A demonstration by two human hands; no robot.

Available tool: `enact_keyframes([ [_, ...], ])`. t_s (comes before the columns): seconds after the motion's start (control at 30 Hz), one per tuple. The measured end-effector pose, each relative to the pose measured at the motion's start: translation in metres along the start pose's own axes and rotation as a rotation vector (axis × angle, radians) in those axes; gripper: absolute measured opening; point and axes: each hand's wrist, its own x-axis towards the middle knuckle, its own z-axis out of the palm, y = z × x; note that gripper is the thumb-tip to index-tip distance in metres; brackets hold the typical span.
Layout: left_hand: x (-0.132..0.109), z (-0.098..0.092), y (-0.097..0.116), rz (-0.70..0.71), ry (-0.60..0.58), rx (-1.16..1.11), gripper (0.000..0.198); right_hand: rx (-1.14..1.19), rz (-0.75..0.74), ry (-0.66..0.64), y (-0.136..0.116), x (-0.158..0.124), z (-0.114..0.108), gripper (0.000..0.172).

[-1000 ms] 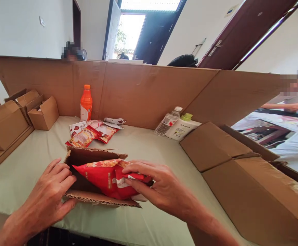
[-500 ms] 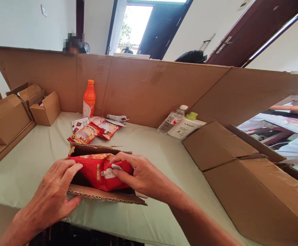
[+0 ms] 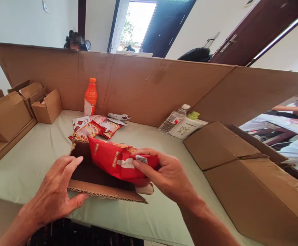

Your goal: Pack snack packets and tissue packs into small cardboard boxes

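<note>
The right hand (image 3: 170, 174) is gripping the red packet (image 3: 118, 160) over the open box (image 3: 105, 182) while the left hand (image 3: 55, 191), fingers spread, is steadying the box's left wall, so packing is judged under way, calling next for lowering the packet flat inside.

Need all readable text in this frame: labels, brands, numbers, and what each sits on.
Nothing reads cleanly.
Red snack packet in the right hand: white label and barcode, print too blurred.
Packets lying behind the open box: lettering too small.
Orange bottle: label illegible.
Clear water bottle: label illegible.
White bottle with green cap: dark print, too small.
Left hand rests on the box's edge; no text there.
</note>
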Motion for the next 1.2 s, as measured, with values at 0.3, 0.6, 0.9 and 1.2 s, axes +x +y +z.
enact_keyframes([
  [0.3,-0.001,0.002,-0.001,-0.057,0.011,-0.061,0.082,0.171,-0.003,0.035,-0.006,0.001,0.012,0.016],
  [0.6,-0.003,0.002,-0.002,-0.088,0.0,-0.093,0.087,0.2,0.025,-0.179,-0.002,-0.002,0.037,0.019],
  [0.9,-0.001,0.0,-0.002,-0.046,-0.025,-0.083,0.078,0.058,-0.159,-0.402,-0.004,0.002,0.028,0.03],
  [1.2,0.0,-0.003,0.001,-0.011,-0.029,-0.082,0.078,-0.242,-0.206,-0.773,-0.017,0.009,0.029,0.025],
])
